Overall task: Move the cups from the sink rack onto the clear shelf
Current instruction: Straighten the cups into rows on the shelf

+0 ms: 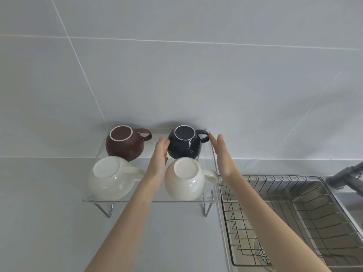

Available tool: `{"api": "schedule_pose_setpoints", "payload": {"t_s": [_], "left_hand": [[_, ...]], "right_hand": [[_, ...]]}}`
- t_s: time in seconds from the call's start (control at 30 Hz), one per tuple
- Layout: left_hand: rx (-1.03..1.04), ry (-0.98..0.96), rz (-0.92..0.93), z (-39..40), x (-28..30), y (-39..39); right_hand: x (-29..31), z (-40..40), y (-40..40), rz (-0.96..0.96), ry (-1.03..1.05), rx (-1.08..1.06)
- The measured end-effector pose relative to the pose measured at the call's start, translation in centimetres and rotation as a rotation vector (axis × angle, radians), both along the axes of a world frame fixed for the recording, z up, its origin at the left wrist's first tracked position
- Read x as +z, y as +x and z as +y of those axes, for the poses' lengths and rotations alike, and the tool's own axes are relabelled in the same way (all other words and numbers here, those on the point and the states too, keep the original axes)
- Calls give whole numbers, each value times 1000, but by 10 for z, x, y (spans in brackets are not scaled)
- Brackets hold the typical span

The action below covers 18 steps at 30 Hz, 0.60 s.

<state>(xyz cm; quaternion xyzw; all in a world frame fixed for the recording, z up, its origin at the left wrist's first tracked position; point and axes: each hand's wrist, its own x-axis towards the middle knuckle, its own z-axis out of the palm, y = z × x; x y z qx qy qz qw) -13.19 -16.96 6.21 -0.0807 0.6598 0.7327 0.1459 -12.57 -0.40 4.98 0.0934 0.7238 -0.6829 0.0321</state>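
Observation:
Several cups stand upside down on the clear shelf (149,201): a brown cup (124,146) at back left, a dark navy cup (185,146) at back right, a white cup (110,177) at front left and a cream cup (183,178) at front right. My left hand (160,154) is flat with fingers straight, its fingertips at the navy cup's left side. My right hand (224,154) is flat too, just right of that cup's handle, apart from it. Neither hand holds anything.
The wire sink rack (275,216) sits in the steel sink at the right with no cups in it. A grey faucet (345,175) stands at the far right. The tiled wall is right behind the shelf. Grey counter lies left and in front.

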Motion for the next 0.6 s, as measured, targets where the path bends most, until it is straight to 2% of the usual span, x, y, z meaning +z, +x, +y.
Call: {"api": "schedule_pose_setpoints", "payload": {"t_s": [0.43, 0.53, 0.6], "left_hand": [[-19, -8, 40, -2, 8, -2], [-11, -81, 18, -3, 9, -2], [50, -179, 91, -8, 15, 1]], "right_hand": [[1, -7, 24, -23, -13, -19], [7, -9, 18, 1, 71, -73], [18, -16, 12, 49, 114, -104]]}}
